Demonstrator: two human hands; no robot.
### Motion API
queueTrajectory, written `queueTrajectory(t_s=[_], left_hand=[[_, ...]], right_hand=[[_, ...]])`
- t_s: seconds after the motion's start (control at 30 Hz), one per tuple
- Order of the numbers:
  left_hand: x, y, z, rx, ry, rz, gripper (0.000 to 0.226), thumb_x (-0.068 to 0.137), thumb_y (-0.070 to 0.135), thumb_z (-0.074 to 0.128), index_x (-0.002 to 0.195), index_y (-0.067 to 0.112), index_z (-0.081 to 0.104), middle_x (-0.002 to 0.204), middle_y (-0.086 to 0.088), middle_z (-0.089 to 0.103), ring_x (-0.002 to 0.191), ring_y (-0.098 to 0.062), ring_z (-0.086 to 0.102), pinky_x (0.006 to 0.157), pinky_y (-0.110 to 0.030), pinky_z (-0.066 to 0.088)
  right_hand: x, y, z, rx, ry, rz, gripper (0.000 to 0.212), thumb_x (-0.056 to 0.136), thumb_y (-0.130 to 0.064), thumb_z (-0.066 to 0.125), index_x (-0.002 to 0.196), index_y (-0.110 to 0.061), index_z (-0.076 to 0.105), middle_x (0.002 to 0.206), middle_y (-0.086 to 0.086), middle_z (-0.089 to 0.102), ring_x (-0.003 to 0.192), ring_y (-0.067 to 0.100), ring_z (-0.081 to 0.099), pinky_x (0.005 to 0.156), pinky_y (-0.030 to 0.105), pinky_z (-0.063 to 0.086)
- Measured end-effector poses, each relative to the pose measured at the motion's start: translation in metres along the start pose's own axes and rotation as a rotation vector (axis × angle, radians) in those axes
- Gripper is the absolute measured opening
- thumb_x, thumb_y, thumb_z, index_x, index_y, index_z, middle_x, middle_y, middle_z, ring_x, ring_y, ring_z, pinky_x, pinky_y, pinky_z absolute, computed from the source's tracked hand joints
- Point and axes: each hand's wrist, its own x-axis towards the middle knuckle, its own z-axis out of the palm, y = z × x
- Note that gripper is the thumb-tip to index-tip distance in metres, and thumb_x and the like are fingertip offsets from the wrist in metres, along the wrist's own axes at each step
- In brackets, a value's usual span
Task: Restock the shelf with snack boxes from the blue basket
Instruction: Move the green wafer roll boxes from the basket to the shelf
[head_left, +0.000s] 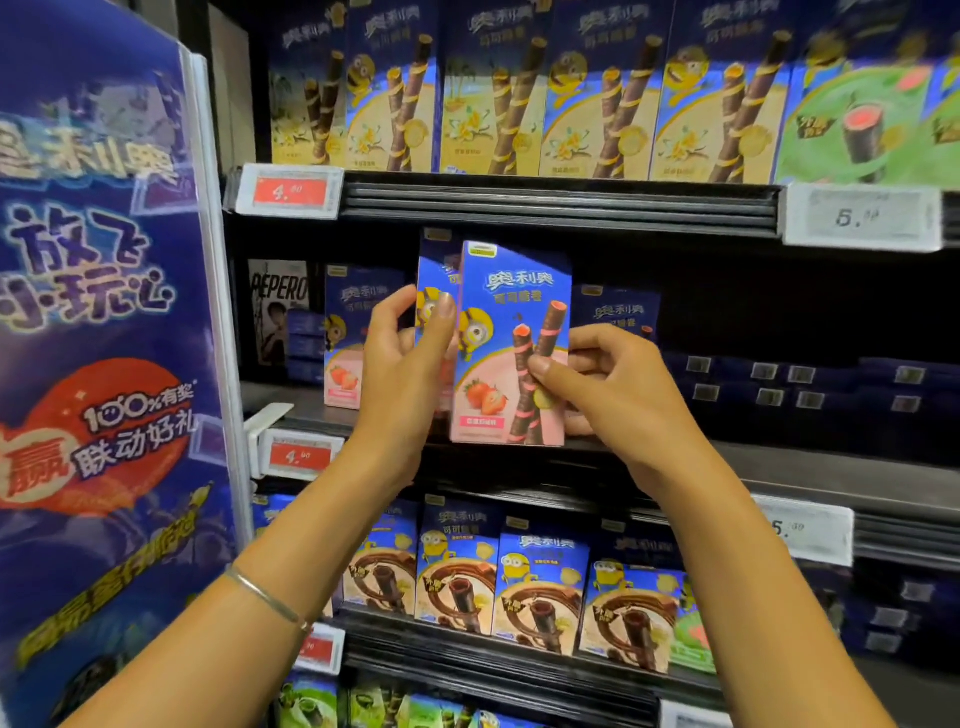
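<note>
Snack boxes are up at the middle shelf, two strawberry ones held upright and overlapping: the front box is pinched in the right hand, the rear box in the left hand. Each grip is only a light pinch near one edge, so a box could twist loose and drop if it catches the shelf lip. Further in, a careless push could topple the standing box at the left or the back box. The left thumb lies across the rear box's face, fingers behind it. The right thumb presses the front box's face, fingers wrapped behind its right edge. Both forearms reach up and forward, wrists close together. Whether the front box's base touches the shelf, I cannot tell.
</note>
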Motion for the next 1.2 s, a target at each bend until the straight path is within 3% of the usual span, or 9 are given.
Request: queueTrajectory(t_s=[0.13, 0.27, 0.47, 0.6, 0.7, 0.8, 0.93, 1.07, 1.2], left_hand=[[0.007, -0.002, -0.004, 0.069, 0.050, 0.030, 0.037, 0.102, 0.011, 0.065, 0.137, 0.016, 0.052, 0.082, 0.020, 0.076, 0.077, 0.001, 0.071, 0.072, -0.021, 0.059], [0.011, 0.000, -0.012, 0.042, 0.129, 0.013, 0.036, 0.101, 0.008, 0.063, 0.134, 0.018, 0.052, 0.095, 0.009, 0.072, 0.083, -0.012, 0.067, 0.081, -0.037, 0.057], [0.011, 0.000, -0.017, 0.054, 0.145, -0.002, 0.041, 0.099, 0.006, 0.061, 0.139, 0.014, 0.054, 0.096, 0.009, 0.072, 0.074, -0.002, 0.067, 0.068, -0.024, 0.056], [0.008, 0.001, -0.017, 0.038, 0.132, -0.030, 0.039, 0.098, 0.006, 0.060, 0.135, 0.015, 0.056, 0.097, 0.009, 0.075, 0.079, -0.006, 0.071, 0.066, -0.026, 0.057], [0.005, 0.002, -0.016, 0.042, 0.107, -0.046, 0.037, 0.099, 0.007, 0.060, 0.134, 0.015, 0.055, 0.113, 0.000, 0.074, 0.082, -0.004, 0.072, 0.061, -0.019, 0.055], [0.003, 0.002, -0.015, 0.047, 0.086, -0.046, 0.034, 0.098, 0.007, 0.060, 0.131, 0.017, 0.056, 0.101, 0.010, 0.077, 0.080, -0.003, 0.073, 0.063, -0.022, 0.057], [0.000, -0.002, -0.007, 0.037, 0.046, -0.044, 0.032, 0.098, 0.007, 0.060, 0.129, 0.016, 0.057, 0.088, 0.019, 0.078, 0.078, -0.002, 0.073, 0.062, -0.021, 0.057], [-0.010, -0.008, 0.016, -0.009, -0.019, -0.036, 0.033, 0.099, 0.001, 0.060, 0.131, 0.009, 0.056, 0.088, 0.015, 0.078, 0.074, 0.001, 0.073, 0.059, -0.015, 0.054], [-0.019, -0.010, 0.033, -0.031, -0.127, -0.018, 0.033, 0.101, 0.001, 0.058, 0.134, 0.005, 0.054, 0.090, 0.012, 0.079, 0.077, -0.002, 0.074, 0.061, -0.016, 0.055]], right_hand=[[0.004, 0.010, -0.026, 0.027, 0.076, -0.004, 0.018, 0.090, -0.009, 0.075, 0.107, -0.010, 0.066, 0.082, -0.004, 0.076, 0.073, 0.012, 0.076, 0.057, 0.030, 0.060], [0.013, 0.028, -0.041, -0.113, 0.216, 0.022, 0.025, 0.087, -0.016, 0.079, 0.106, -0.012, 0.063, 0.089, 0.004, 0.074, 0.085, 0.024, 0.075, 0.078, 0.054, 0.062], [0.022, 0.043, -0.022, -0.421, 0.303, -0.024, 0.031, 0.083, -0.033, 0.081, 0.102, -0.021, 0.059, 0.089, -0.012, 0.066, 0.084, 0.004, 0.065, 0.064, 0.023, 0.050], [0.029, 0.044, -0.006, -0.504, 0.283, -0.038, 0.041, 0.084, -0.037, 0.080, 0.110, -0.013, 0.059, 0.106, 0.002, 0.066, 0.095, 0.018, 0.064, 0.076, 0.037, 0.056], [0.030, 0.043, -0.004, -0.504, 0.263, -0.031, 0.044, 0.084, -0.037, 0.081, 0.111, -0.010, 0.059, 0.109, 0.003, 0.064, 0.098, 0.020, 0.062, 0.073, 0.031, 0.051], [0.024, 0.043, -0.008, -0.465, 0.307, -0.024, 0.048, 0.084, -0.041, 0.079, 0.114, -0.011, 0.056, 0.116, 0.006, 0.063, 0.103, 0.022, 0.061, 0.082, 0.038, 0.056], [0.007, 0.023, -0.006, -0.216, 0.372, -0.184, 0.032, 0.090, -0.041, 0.073, 0.108, -0.017, 0.062, 0.099, -0.007, 0.068, 0.088, 0.007, 0.067, 0.070, 0.019, 0.054], [-0.003, 0.003, -0.001, -0.096, 0.142, -0.086, 0.038, 0.087, -0.036, 0.077, 0.117, -0.018, 0.062, 0.097, -0.001, 0.071, 0.087, 0.016, 0.073, 0.075, 0.040, 0.062], [-0.009, -0.003, -0.010, -0.139, 0.150, -0.080, 0.037, 0.087, -0.020, 0.079, 0.119, -0.014, 0.061, 0.095, 0.000, 0.070, 0.085, 0.015, 0.074, 0.078, 0.040, 0.063]])
